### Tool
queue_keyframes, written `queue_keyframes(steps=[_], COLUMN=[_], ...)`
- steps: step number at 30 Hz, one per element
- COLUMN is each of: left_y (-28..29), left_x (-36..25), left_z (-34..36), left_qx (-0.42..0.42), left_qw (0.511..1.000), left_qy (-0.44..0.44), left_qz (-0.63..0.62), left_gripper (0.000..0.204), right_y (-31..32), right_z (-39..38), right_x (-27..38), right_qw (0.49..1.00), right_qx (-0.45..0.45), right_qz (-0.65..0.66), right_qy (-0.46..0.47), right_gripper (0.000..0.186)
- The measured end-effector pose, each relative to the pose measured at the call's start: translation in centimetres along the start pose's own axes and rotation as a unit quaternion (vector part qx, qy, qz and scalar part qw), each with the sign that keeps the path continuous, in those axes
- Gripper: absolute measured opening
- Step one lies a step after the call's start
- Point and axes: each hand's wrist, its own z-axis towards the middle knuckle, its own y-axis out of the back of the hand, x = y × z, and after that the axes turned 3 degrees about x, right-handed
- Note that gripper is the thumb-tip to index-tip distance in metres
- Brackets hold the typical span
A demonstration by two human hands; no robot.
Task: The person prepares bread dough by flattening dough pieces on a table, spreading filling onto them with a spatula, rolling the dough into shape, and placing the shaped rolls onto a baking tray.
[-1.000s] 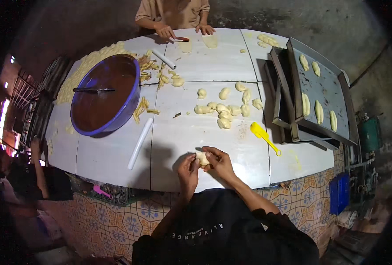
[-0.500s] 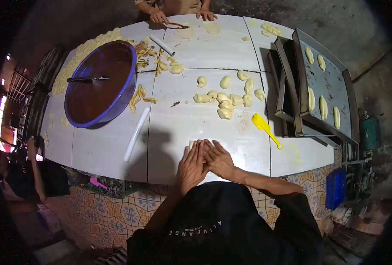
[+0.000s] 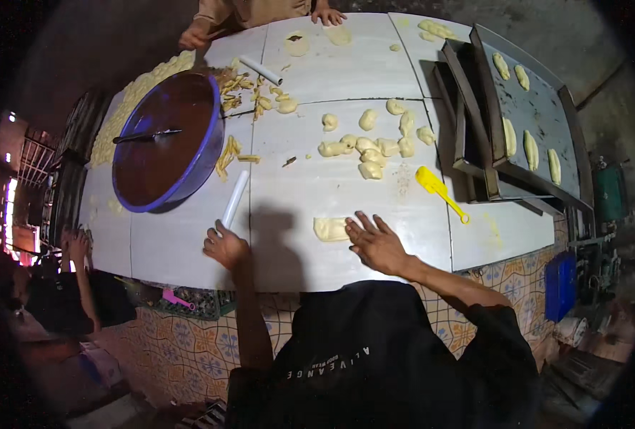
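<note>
Shows, well apart, left hand (image 3: 226, 247) at the near end of a white rod (image 3: 236, 196), grip unclear, and right hand (image 3: 377, 244), fingers spread, over the right end of a flattened dough piece (image 3: 329, 229). Places this dough on the desk (image 3: 339, 194) between both hands. Includes, beyond, dough lumps (image 3: 367, 145).

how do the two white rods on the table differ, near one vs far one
The near rod has the left hand at its lower end; the far rod has no hand at it.
In the picture, the near rod slants up to the right, the far rod down to the right.
Both are white, straight and lying on the table.
</note>
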Motion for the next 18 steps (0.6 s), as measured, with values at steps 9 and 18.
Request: queue_keyframes(steps=[9,18], left_y=[2.2,2.0], left_x=[-6.7,-4.1], left_z=[-7.8,-12.5], left_qx=[0.005,0.171], left_qw=[0.854,0.883], left_qy=[-0.449,-0.338], left_qz=[-0.264,-0.276], left_gripper=[0.035,0.041], right_y=[2.1,-0.9], right_z=[0.7,-4.2], right_x=[-1.3,-0.2], right_qw=[0.978,0.969], right_qx=[-0.163,-0.130], right_qz=[0.133,0.210], right_qy=[0.006,-0.030], right_gripper=[0.042,0.037])
